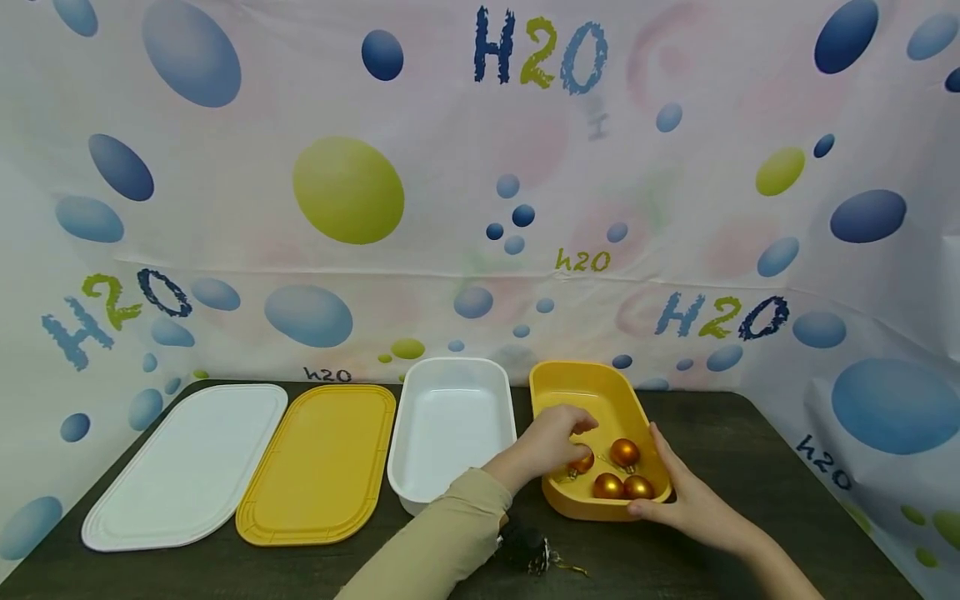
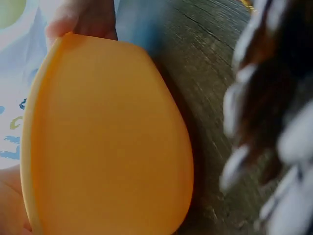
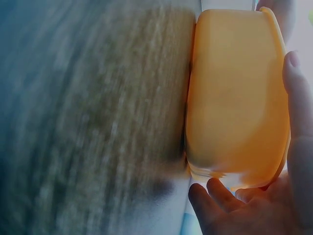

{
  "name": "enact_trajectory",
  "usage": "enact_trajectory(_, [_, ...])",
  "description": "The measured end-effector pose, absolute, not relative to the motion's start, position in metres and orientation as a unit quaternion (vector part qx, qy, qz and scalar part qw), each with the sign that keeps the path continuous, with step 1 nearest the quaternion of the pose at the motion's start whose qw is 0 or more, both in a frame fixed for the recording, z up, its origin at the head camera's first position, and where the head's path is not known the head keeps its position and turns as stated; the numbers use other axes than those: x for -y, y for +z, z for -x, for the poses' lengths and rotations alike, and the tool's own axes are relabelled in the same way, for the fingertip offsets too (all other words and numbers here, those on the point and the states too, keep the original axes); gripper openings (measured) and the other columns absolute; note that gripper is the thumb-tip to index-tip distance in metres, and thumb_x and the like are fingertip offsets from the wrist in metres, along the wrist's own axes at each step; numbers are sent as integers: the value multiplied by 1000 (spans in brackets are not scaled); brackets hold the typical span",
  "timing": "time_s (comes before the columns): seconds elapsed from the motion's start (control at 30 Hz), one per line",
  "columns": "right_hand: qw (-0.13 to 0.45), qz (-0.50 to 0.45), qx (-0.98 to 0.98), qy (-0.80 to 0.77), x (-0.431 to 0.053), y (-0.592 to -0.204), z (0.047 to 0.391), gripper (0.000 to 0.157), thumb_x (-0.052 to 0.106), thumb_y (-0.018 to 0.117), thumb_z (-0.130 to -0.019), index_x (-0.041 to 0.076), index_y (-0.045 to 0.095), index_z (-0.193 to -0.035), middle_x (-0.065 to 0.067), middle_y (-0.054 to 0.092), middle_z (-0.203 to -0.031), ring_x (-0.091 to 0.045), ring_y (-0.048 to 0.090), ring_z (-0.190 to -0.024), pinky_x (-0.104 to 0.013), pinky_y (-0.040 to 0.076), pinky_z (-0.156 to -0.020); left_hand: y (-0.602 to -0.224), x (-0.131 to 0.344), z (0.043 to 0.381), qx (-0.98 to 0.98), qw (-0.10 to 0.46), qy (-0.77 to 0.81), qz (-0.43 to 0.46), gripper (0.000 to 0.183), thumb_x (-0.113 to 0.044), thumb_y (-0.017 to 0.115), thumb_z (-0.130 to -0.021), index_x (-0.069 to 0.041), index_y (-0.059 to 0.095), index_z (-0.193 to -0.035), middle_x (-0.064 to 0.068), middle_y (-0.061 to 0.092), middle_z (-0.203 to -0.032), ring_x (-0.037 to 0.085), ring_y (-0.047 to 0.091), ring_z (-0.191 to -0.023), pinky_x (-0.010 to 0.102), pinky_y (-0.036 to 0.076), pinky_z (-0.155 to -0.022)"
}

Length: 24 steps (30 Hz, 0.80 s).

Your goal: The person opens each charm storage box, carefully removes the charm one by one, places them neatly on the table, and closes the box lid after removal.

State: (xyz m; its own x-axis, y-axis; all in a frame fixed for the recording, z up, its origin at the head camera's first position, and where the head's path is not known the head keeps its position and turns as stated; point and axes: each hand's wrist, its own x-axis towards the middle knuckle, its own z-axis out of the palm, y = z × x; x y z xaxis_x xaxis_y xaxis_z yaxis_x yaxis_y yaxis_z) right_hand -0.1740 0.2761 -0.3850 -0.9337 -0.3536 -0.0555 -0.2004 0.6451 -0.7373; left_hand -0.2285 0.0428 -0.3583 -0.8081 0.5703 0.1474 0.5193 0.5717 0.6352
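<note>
A deep yellow plastic container (image 1: 600, 387) holds several shiny orange-gold Christmas balls (image 1: 625, 452) near its front end. My left hand (image 1: 551, 437), in a beige sleeve, reaches in over the left wall. Its thumb is right at the leftmost ball (image 1: 583, 461), while the other fingers bend above it, apart from the thumb. The right hand (image 1: 693, 504) grips the container's front right corner, thumb at the front rim and fingers along the outer right side. From the right wrist view, the container's outer wall (image 3: 234, 93) shows between thumb and fingers.
Left of the yellow container stands a deep white container (image 1: 453, 417). Farther left lie a flat yellow lid (image 1: 318, 467) and a white lid (image 1: 187, 467). A dark pine cone (image 1: 525, 546) with white tips and gold string lies under the left forearm. A printed curtain (image 1: 450, 125) hangs behind.
</note>
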Motion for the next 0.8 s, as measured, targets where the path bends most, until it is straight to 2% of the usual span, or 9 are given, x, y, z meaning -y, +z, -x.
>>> enact_trajectory(0.23, [97,148,-904,-390,-275,-384,174,108,35,71,-86,12,-12,-152,-29,-5,-154,-56,12,-134,-70,21,-99,-365,-48,225,-920,10,261,-293,32,-15,75,-84,-8,69,-115,-1,66,-106,10,61,-97,19,48,-84])
enact_trajectory(0.43, [95,148,-905,-388,-276,-383,172,108,35,71,-86,12,-12,-152,-29,-5,-154,-57,11,-134,-71,21,-98,-364,-50,221,-932,-14,217,-290,26,-14,75,-83,-12,71,-109,-4,67,-99,8,61,-91,18,48,-80])
enact_trajectory(0.63, [96,149,-904,-389,-276,-384,173,108,35,70,-87,14,-14,-152,-29,-5,-154,-57,10,-134,-71,21,-99,-365,-51,221,-931,-13,224,-288,19,-13,75,-83,-14,76,-102,-7,69,-95,6,60,-88,16,47,-78])
enact_trajectory(0.8, [89,158,-904,-389,-276,-384,174,109,34,71,-86,14,-13,-152,-30,-4,-154,-57,11,-133,-70,22,-98,-365,-50,223,-920,-7,265,-288,12,-12,76,-82,-12,78,-94,-7,69,-87,5,59,-79,14,47,-72])
